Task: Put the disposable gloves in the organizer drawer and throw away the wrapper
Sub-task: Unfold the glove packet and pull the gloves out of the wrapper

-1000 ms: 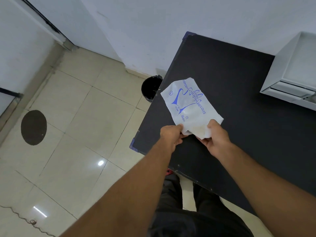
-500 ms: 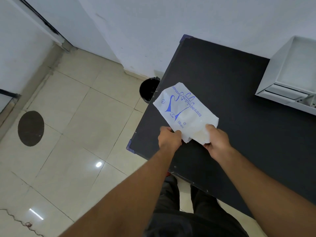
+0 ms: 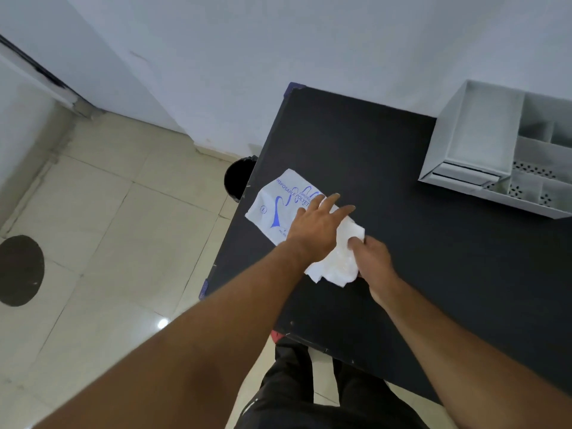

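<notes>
Left hand (image 3: 312,227) splayed flat on printed wrapper (image 3: 278,202); right hand (image 3: 370,253) apparently pinching crinkled gloves (image 3: 337,264).

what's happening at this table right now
A person stands at a black table. The left hand lies flat, fingers spread, on the printed wrapper, while the right hand grips the bunched white gloves at its open end. The organizer sits at the far right, a bin on the floor beside the table.
</notes>
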Demonstrator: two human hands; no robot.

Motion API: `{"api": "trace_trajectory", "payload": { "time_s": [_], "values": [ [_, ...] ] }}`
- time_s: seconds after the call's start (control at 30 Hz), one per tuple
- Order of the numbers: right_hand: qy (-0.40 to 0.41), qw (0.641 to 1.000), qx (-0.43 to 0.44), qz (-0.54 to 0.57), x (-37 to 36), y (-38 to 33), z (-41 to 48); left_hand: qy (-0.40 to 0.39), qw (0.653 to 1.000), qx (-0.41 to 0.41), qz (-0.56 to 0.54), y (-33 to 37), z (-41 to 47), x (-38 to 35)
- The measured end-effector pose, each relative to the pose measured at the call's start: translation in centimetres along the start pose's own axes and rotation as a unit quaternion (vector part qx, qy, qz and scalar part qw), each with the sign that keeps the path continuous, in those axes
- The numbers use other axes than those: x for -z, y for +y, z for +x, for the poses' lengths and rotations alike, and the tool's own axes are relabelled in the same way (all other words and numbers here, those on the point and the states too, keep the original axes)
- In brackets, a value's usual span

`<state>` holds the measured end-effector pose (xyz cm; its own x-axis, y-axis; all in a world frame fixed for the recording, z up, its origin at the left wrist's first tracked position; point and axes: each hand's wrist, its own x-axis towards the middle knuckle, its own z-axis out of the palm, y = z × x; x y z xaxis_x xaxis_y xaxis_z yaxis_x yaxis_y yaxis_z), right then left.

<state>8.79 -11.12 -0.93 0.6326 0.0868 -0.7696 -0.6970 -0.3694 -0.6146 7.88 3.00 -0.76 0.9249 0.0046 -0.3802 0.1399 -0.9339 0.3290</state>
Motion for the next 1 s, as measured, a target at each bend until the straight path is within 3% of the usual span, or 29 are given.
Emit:
{"api": "trace_trajectory", "payload": {
  "time_s": [0.13,0.23,0.6,0.8,1.0],
  "values": [
    [-0.007,0.998,0.057,-0.038,1.1,-0.6,0.6,-0.060,0.996,-0.059,0.036,0.3,2.6,0.6],
    [-0.008,0.997,0.069,-0.027,1.6,-0.9,1.3,-0.085,0.993,-0.060,0.059,0.4,3.7,1.1],
    [0.005,0.994,-0.022,0.108,3.5,-1.1,2.4,-0.014,0.996,0.080,-0.038,-0.1,5.3,1.5],
    [-0.009,0.997,-0.013,0.079,3.7,-1.0,3.0,-0.042,0.991,0.079,-0.100,0.3,5.1,1.1],
    [0.008,0.996,-0.023,0.085,2.9,-0.9,3.1,-0.012,0.996,0.088,-0.022,-0.2,4.7,1.0]
  ]
}}
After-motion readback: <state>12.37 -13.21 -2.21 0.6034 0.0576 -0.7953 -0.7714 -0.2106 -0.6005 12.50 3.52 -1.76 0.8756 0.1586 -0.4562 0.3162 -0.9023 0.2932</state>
